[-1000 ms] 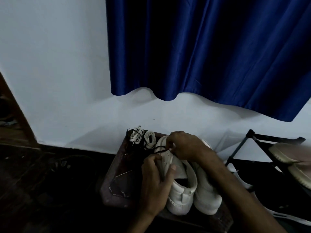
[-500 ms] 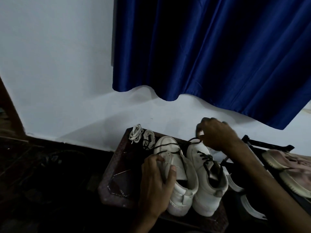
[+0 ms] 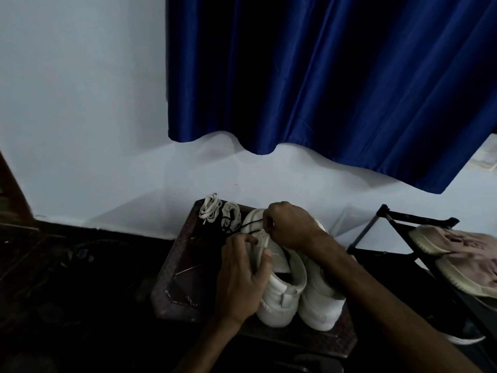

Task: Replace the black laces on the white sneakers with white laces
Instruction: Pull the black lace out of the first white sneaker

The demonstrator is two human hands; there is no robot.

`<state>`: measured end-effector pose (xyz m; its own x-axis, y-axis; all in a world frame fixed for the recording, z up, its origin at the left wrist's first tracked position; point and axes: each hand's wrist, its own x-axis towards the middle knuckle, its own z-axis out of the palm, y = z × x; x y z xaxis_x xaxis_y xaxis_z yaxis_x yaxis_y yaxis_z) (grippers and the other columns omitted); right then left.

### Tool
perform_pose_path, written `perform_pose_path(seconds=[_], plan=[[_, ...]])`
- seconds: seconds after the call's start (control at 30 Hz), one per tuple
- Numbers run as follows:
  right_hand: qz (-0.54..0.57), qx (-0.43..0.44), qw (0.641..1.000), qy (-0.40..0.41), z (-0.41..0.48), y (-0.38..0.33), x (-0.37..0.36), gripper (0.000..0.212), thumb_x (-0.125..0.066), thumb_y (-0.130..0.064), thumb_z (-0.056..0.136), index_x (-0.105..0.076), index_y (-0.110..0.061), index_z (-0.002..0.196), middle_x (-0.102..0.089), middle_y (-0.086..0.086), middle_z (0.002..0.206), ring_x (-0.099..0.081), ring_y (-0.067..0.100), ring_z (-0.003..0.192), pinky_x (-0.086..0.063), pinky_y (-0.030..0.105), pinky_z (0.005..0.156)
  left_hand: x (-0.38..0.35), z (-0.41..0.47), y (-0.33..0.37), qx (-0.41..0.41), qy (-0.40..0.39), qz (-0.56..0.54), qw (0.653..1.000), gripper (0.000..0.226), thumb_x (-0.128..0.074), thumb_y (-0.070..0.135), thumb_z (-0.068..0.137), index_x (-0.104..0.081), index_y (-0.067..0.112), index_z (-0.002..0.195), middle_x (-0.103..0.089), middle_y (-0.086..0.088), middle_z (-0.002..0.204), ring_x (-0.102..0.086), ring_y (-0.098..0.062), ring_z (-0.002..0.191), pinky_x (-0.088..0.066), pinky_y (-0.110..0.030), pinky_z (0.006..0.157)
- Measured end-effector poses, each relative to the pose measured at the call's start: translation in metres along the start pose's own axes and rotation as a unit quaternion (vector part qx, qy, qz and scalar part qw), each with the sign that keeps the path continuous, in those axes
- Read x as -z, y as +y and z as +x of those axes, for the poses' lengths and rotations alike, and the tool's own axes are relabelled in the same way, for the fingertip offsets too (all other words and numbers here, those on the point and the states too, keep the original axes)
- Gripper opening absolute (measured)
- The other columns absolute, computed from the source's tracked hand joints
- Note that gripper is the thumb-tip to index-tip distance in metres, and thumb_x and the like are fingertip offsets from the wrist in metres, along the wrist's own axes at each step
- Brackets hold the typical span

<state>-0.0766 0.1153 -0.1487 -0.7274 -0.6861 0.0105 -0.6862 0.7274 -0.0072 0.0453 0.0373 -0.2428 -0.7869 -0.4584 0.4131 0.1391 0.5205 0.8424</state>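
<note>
Two white sneakers stand side by side on a dark low table (image 3: pixel 185 267), heels toward me. My left hand (image 3: pixel 240 275) grips the side of the left sneaker (image 3: pixel 282 294) near its tongue. My right hand (image 3: pixel 289 224) is over that shoe's toe end and pinches the black lace (image 3: pixel 251 224) at the front eyelets. The right sneaker (image 3: pixel 320 302) is partly hidden under my right forearm. Two bundles of white laces (image 3: pixel 220 214) lie at the table's far left corner.
A blue curtain (image 3: pixel 322 76) hangs over the white wall behind the table. A black shoe rack (image 3: pixel 390 219) stands at the right with pinkish shoes (image 3: pixel 457 254) on it. The floor at the left is dark.
My right hand pulled the black lace out to the right over the right sneaker half a second ago; it is now back over the left sneaker's toe. My left hand stayed on that shoe.
</note>
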Motion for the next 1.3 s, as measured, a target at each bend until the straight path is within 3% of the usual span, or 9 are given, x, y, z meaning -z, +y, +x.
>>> perform_pose_path(seconds=[0.27,0.4,0.5,0.67,0.8,0.9,1.03,1.2,1.3], plan=[[-0.013,0.008,1.000,-0.014,-0.004,0.009,0.013,0.012,-0.055,-0.016,0.084,-0.063,-0.021,0.091,-0.060,0.000,0.105,-0.056,0.022,0.103,-0.041,0.036,0.084,-0.004,0.003,-0.006,-0.016,-0.004,-0.005,1.000,0.042,-0.038,0.058,0.087,-0.050,0.025,0.110,-0.052,0.012,0.106,-0.051,-0.008,0.102,-0.044,-0.026,0.083],[-0.118,-0.015,0.992,-0.035,-0.012,0.030,0.047,0.018,-0.053,-0.030,0.093,-0.066,-0.022,0.103,-0.056,0.000,0.114,-0.051,0.021,0.112,-0.042,0.044,0.095,-0.005,0.004,-0.008,-0.014,-0.001,-0.011,1.000,0.040,-0.039,0.059,0.087,-0.050,0.027,0.108,-0.051,0.015,0.105,-0.050,-0.004,0.102,-0.040,-0.018,0.084],[-0.069,-0.038,0.996,-0.050,-0.014,0.038,0.058,0.016,-0.061,-0.032,0.090,-0.067,-0.026,0.102,-0.057,-0.005,0.113,-0.052,0.017,0.111,-0.043,0.041,0.095,-0.004,0.005,-0.007,-0.013,0.000,-0.011,1.000,0.040,-0.039,0.059,0.086,-0.050,0.026,0.107,-0.050,0.015,0.105,-0.049,-0.003,0.102,-0.039,-0.016,0.083],[0.025,0.014,0.997,-0.076,-0.004,0.014,0.029,0.022,-0.068,-0.035,0.086,-0.069,-0.025,0.106,-0.056,-0.006,0.104,-0.055,0.013,0.101,-0.047,0.037,0.088,-0.004,0.006,-0.008,-0.016,0.000,-0.016,1.000,0.040,-0.039,0.058,0.087,-0.050,0.025,0.107,-0.051,0.014,0.105,-0.050,-0.004,0.103,-0.041,-0.021,0.083],[-0.022,0.011,0.999,-0.022,0.002,0.004,0.006,0.012,-0.059,-0.017,0.086,-0.065,-0.016,0.096,-0.064,0.007,0.107,-0.061,0.027,0.102,-0.041,0.035,0.083,-0.006,0.005,-0.008,-0.014,-0.003,-0.024,1.000,0.041,-0.040,0.058,0.087,-0.051,0.024,0.108,-0.052,0.013,0.106,-0.051,-0.005,0.104,-0.043,-0.024,0.084],[-0.081,-0.006,0.997,-0.014,0.003,0.017,0.017,0.017,-0.054,-0.021,0.090,-0.064,-0.012,0.101,-0.062,0.007,0.110,-0.059,0.025,0.106,-0.040,0.042,0.094,-0.005,0.004,-0.007,-0.013,-0.005,-0.026,1.000,0.042,-0.039,0.059,0.088,-0.052,0.024,0.108,-0.053,0.013,0.107,-0.051,-0.005,0.104,-0.043,-0.023,0.084],[-0.141,-0.105,0.983,0.049,-0.004,0.060,0.047,0.015,-0.057,-0.020,0.089,-0.068,-0.015,0.098,-0.066,0.002,0.103,-0.060,0.022,0.098,-0.042,0.044,0.092,-0.003,0.004,-0.005,-0.018,-0.005,-0.017,1.000,0.043,-0.038,0.059,0.088,-0.051,0.024,0.108,-0.053,0.014,0.106,-0.051,-0.003,0.104,-0.039,-0.015,0.084],[0.080,-0.010,0.996,-0.026,-0.009,0.045,0.039,0.028,-0.069,-0.033,0.087,-0.068,-0.023,0.113,-0.056,-0.005,0.111,-0.054,0.014,0.105,-0.046,0.031,0.087,-0.004,0.004,-0.004,-0.022,0.000,-0.004,1.000,0.046,-0.036,0.061,0.089,-0.052,0.024,0.109,-0.053,0.013,0.106,-0.052,-0.004,0.101,-0.043,-0.019,0.080],[0.072,0.025,0.995,-0.058,0.001,0.024,0.020,0.018,-0.070,-0.029,0.085,-0.071,-0.021,0.101,-0.058,-0.004,0.104,-0.058,0.016,0.100,-0.048,0.029,0.082,-0.003,0.004,-0.003,-0.021,-0.003,-0.007,1.000,0.046,-0.036,0.062,0.089,-0.051,0.025,0.110,-0.053,0.014,0.106,-0.052,-0.003,0.102,-0.042,-0.017,0.079]])
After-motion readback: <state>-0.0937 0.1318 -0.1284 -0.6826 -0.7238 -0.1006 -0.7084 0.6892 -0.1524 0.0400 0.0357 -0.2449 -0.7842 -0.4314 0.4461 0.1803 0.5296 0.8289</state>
